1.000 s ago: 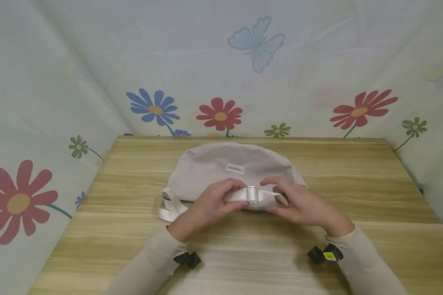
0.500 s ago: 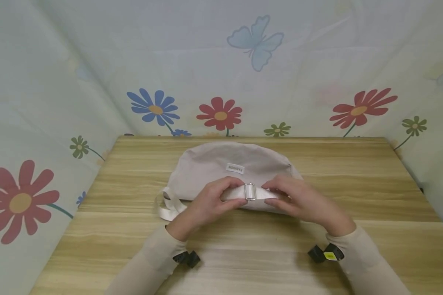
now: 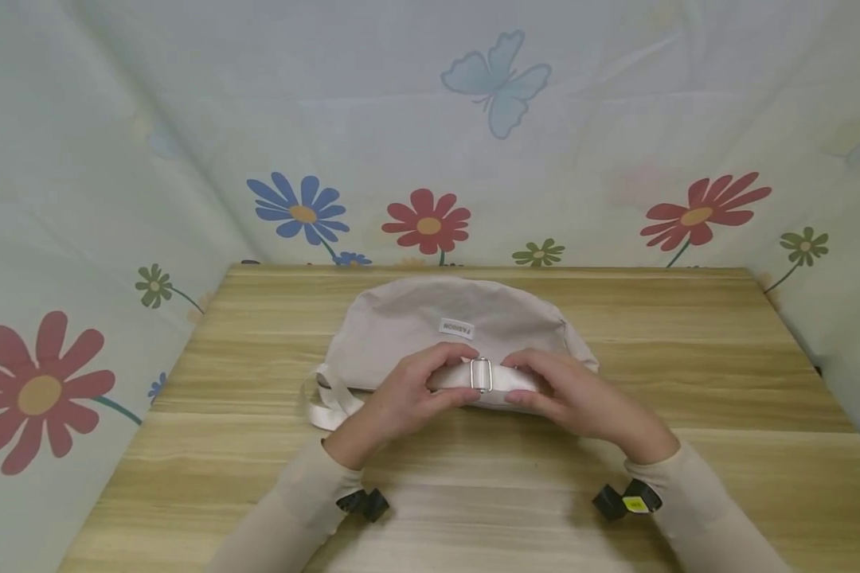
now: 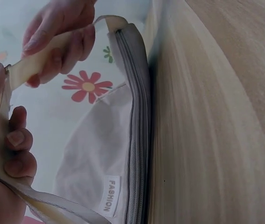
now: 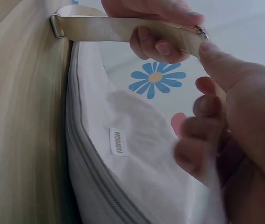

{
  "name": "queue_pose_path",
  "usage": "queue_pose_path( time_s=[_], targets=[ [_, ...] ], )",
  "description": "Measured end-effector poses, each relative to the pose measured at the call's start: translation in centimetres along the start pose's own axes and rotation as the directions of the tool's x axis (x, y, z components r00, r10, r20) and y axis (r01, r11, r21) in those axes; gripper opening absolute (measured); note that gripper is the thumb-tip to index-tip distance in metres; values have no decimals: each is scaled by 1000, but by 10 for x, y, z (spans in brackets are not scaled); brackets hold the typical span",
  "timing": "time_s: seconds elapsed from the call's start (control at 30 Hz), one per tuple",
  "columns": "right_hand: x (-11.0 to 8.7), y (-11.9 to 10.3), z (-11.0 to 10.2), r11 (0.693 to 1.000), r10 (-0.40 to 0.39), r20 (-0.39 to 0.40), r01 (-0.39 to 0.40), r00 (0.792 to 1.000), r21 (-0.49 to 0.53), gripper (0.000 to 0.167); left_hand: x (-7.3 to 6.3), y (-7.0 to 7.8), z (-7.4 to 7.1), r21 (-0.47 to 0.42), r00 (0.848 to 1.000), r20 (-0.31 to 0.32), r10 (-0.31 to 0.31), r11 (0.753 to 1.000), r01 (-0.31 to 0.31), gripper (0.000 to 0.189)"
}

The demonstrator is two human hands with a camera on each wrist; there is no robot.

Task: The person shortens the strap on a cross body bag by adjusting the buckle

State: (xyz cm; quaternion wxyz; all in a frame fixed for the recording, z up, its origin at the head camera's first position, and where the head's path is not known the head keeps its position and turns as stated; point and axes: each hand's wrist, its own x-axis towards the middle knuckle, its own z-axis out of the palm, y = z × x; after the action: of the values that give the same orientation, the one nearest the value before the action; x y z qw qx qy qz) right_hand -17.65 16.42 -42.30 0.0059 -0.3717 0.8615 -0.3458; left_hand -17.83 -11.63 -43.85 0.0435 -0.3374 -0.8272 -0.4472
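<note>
A: Where's the bag point(image 3: 430, 326) sitting?

B: Flat on the wooden table point(image 3: 688, 358), at twelve o'clock from your hands, its label facing up.

A: And my grip?

B: Your left hand point(image 3: 401, 398) pinches the cream strap point(image 3: 451, 378) at nine o'clock of the metal buckle point(image 3: 481, 374). Your right hand point(image 3: 580, 398) pinches the same strap at three o'clock. Both hands have fingers curled around the webbing.

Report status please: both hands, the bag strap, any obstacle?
Left hand grips strap left of buckle. Right hand pinches strap right of it. Bag flat on table. Nothing blocking.
</note>
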Motion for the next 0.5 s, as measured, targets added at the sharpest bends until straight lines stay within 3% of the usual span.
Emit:
queue_pose_path(
  time_s=[0.5],
  targets=[
    [2, 0, 7, 993, -82, -29, 79, 996, -91, 26, 1, 0, 5, 31, 999, 33, 29, 999, -30, 37]
  ],
)
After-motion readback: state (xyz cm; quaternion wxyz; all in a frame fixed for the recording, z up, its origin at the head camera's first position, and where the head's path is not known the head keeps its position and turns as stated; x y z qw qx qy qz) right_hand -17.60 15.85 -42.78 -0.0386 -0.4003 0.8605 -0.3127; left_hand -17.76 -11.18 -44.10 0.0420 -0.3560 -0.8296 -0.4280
